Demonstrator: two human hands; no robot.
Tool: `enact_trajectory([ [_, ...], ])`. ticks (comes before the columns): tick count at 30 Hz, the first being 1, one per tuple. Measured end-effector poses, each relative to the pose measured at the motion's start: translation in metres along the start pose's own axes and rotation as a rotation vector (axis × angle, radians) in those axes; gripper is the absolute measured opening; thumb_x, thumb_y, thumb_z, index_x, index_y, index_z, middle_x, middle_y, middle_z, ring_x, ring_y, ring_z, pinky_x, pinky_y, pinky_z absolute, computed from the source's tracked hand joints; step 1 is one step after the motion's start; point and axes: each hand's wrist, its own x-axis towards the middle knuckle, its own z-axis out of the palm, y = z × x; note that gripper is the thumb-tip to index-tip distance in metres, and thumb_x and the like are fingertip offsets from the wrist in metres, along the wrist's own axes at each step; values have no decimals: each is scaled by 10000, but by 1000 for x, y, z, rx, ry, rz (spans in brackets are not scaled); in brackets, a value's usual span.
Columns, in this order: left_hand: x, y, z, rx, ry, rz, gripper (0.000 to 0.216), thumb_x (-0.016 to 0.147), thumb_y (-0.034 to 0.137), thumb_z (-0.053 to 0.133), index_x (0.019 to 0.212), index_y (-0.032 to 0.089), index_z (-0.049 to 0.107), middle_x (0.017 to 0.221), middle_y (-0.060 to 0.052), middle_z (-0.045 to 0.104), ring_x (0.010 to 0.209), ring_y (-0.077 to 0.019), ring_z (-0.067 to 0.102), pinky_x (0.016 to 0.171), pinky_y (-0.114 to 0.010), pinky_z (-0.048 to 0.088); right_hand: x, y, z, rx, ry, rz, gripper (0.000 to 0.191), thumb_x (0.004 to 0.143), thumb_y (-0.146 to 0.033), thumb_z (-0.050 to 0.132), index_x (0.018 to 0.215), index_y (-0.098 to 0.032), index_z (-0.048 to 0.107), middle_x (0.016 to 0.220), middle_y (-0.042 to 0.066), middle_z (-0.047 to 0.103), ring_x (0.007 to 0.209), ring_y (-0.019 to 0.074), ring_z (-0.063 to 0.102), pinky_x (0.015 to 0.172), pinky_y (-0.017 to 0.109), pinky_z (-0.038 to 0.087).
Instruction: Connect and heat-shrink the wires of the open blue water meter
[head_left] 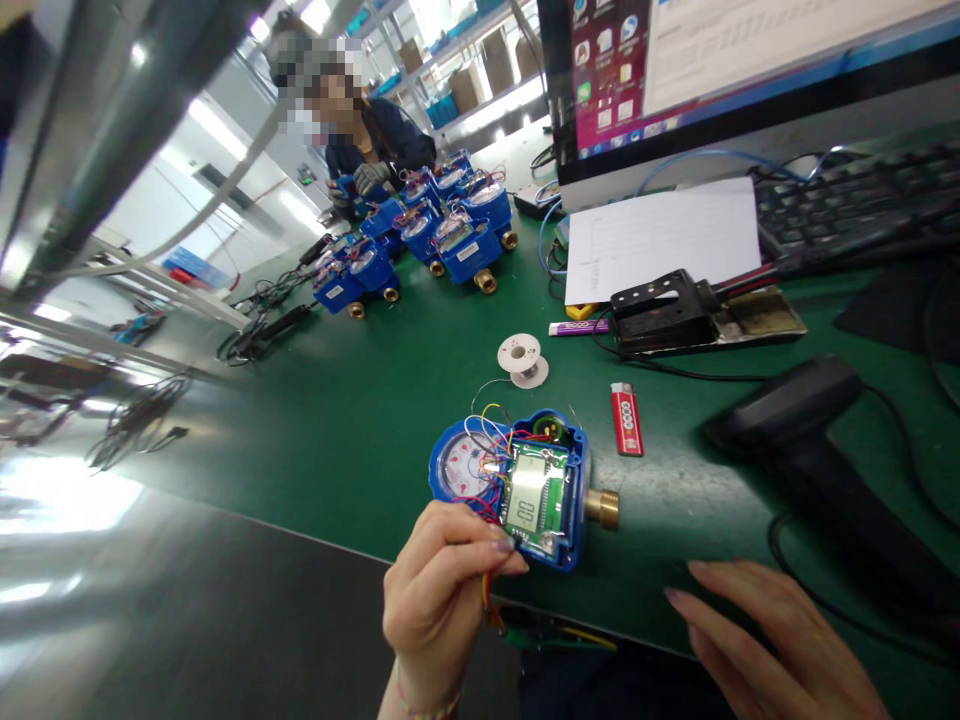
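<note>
A blue water meter (574, 530) lies at the table's front with its housing uncovered, showing a green circuit board (556, 495), a small LCD (527, 493), a round dial (463, 464) and a brass threaded fitting (604, 509). At the board's lower left corner, my left hand (442, 570) is closed in a pinch on coloured wires (486, 592). Red and yellow strands run below the fingers toward a green strip-like part (525, 632) at the table edge; the fingertips hide the wire ends. To the right, my right hand (757, 635) holds nothing, thumb and fingers apart.
Beyond the meter stand a solder spool (527, 362), a red lighter (627, 420) and a black soldering iron stand (660, 310). A black barcode scanner (795, 430) lies right, below a monitor and keyboard. Several blue meters (465, 245) stand at the back near another person (375, 150).
</note>
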Motion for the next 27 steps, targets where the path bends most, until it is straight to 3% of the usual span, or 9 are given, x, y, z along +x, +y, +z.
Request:
enact_trajectory([
  [13,6,7,-2,50,-97,-109,188,701,-9,664,802,139,607,773,-27,576,700,-113,556,557,-223,476,-1,-2,0,2,8,48,236,824,-11,464,983,-126,596,1023,97,527,970,195,498,886,363,368],
  [22,5,5,0,46,-102,-17,204,683,-28,672,805,124,611,768,-32,572,715,-120,545,579,-236,473,0,0,-2,-20,-23,8,249,818,-15,462,994,-133,592,1034,96,519,959,189,515,875,353,386],
  [27,6,5,0,34,-117,-54,185,683,-30,669,778,117,610,753,-31,573,695,-112,557,568,-219,480,-1,0,0,-6,-12,-2,248,808,-2,467,985,-124,589,1022,102,514,959,192,513,864,351,392],
])
